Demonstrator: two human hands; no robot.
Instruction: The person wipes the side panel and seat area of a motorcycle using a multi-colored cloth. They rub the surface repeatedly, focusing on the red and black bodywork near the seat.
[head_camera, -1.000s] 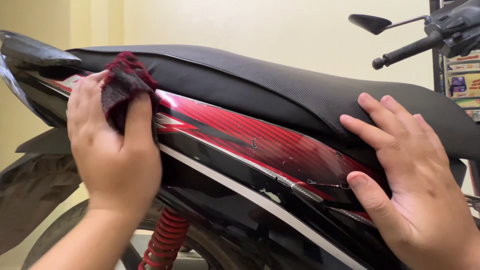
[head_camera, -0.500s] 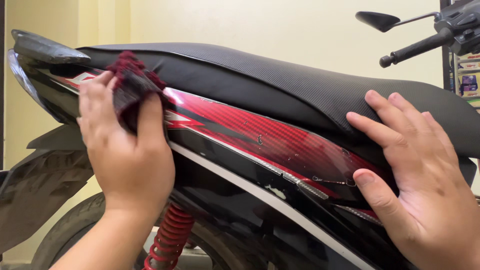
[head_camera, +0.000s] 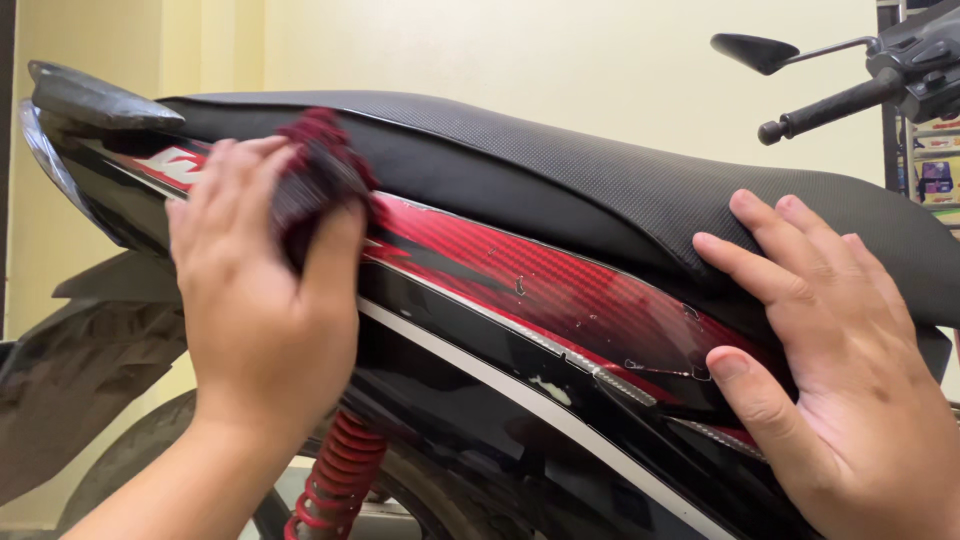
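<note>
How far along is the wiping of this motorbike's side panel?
Done: the red panel beside the cloth already looks glossy. In hand: the left hand presses a dark red cloth on the panel's rear part, while the right hand rests flat where the seat meets the panel. Left: droplets and a white smear remain near the right hand.

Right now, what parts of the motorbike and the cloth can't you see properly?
Head view only:
- Cloth: mostly hidden under the left hand.
- Red shock spring: bottom cut off by the lower edge.
- Side panel: part covered by the right hand.
- Handlebar grip: its far end runs off the right edge.
</note>
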